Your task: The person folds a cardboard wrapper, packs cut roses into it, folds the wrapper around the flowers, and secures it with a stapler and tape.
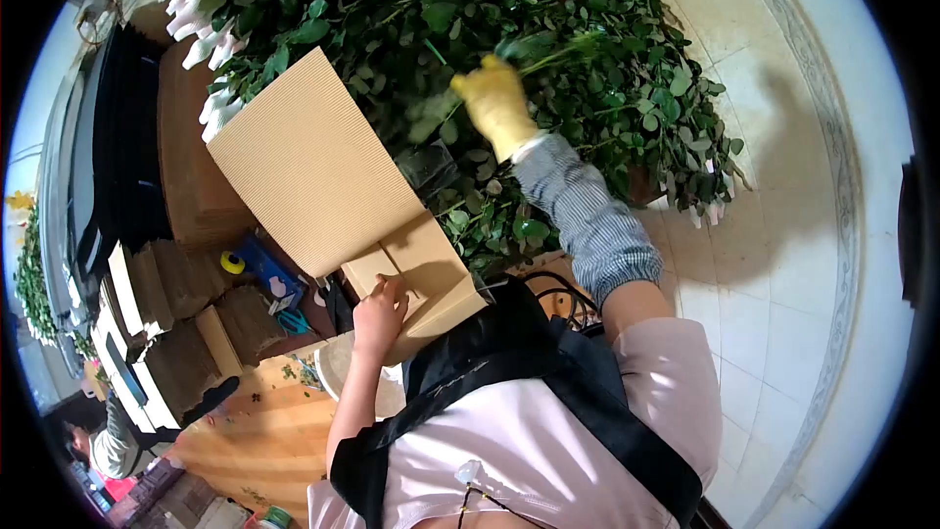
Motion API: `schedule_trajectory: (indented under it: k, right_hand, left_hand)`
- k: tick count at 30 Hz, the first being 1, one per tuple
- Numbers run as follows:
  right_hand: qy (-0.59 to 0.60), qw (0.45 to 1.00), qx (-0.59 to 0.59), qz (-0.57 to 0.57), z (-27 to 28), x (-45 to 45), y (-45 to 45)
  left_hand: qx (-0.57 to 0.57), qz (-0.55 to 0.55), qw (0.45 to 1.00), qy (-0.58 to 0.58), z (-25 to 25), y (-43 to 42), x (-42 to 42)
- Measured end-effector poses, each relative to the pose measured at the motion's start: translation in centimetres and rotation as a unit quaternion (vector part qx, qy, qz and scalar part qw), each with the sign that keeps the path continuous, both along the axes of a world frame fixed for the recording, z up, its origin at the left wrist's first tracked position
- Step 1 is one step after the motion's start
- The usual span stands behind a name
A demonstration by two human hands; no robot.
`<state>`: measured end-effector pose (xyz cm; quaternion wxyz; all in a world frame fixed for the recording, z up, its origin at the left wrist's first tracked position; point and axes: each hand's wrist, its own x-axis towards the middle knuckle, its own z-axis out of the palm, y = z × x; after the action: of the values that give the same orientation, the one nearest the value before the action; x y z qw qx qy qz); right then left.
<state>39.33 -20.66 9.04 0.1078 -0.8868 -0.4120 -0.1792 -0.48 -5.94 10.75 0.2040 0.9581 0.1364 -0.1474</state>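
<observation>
Cardboard, tan, ribbed and creased [313, 162], lies under the bare left hand [380, 318], its long axis slanting forward and leftward from those fingers. The left hand is nearer; its fingers are bent and pressed on the board, any pinch undetermined. Forward and right of it, the yellow-gloved right hand [496, 103] is curled among green leafy stems [607, 88]; blur obscures its grip. Blue scissors [292, 321] lie left of the left hand.
</observation>
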Motion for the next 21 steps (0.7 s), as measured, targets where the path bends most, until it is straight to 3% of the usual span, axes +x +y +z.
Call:
schedule_trajectory:
  k: [1,4,6,8,9,11,13,14,15,16,17,18,19,21]
  right_hand:
    - [-0.027,0.996,0.085,-0.031,5.4,-0.7,-1.5]
    - [-0.101,0.982,0.068,-0.145,10.0,1.2,-6.6]
    - [-0.098,0.986,0.099,-0.092,11.8,1.1,-9.5]
    - [-0.013,0.980,0.153,-0.124,14.4,-0.5,-11.4]
    - [0.062,0.960,0.251,-0.107,14.9,-1.0,-12.1]
    - [0.199,0.877,0.434,-0.060,16.6,-2.4,-12.8]
    - [0.365,0.791,0.491,0.016,18.6,-4.6,-12.2]
    - [0.409,0.789,0.456,0.048,19.1,-5.6,-11.3]
    - [0.286,0.904,0.313,0.057,18.2,-6.3,-10.3]
    - [0.126,0.973,0.185,0.060,17.3,-6.9,-9.2]
    - [-0.004,0.998,0.034,0.051,16.7,-7.3,-7.7]
    - [0.026,0.999,-0.014,0.034,15.3,-6.8,-6.8]
    - [0.055,0.997,-0.059,0.017,14.1,-6.6,-6.1]
    - [0.006,1.000,0.023,0.008,16.5,-8.1,-4.7]
  left_hand:
    - [-0.002,0.003,1.000,-0.009,-0.2,0.0,0.1]
    - [-0.007,0.007,1.000,-0.008,-0.8,0.1,-0.3]
    - [-0.027,0.002,1.000,-0.014,-0.8,0.3,-0.1]
    - [-0.042,0.013,0.999,-0.019,-0.3,0.4,0.2]
    - [-0.054,0.018,0.998,-0.020,-0.2,0.4,0.1]
    - [-0.100,0.026,0.994,-0.019,-0.9,1.0,0.0]
    - [-0.156,0.036,0.987,-0.011,-0.9,1.9,0.2]
    - [-0.194,0.049,0.980,-0.016,-1.9,2.9,0.4]
    - [-0.209,0.075,0.975,0.005,-2.9,3.7,0.3]
    - [-0.260,0.084,0.962,0.011,-3.8,4.6,0.3]
    - [-0.309,0.091,0.946,0.019,-4.8,5.2,0.2]
    - [-0.375,0.120,0.919,0.030,-4.7,5.3,0.2]
    - [-0.330,0.073,0.941,-0.005,-5.6,5.6,-0.1]
    - [-0.305,0.045,0.951,-0.015,-4.7,5.6,-0.1]
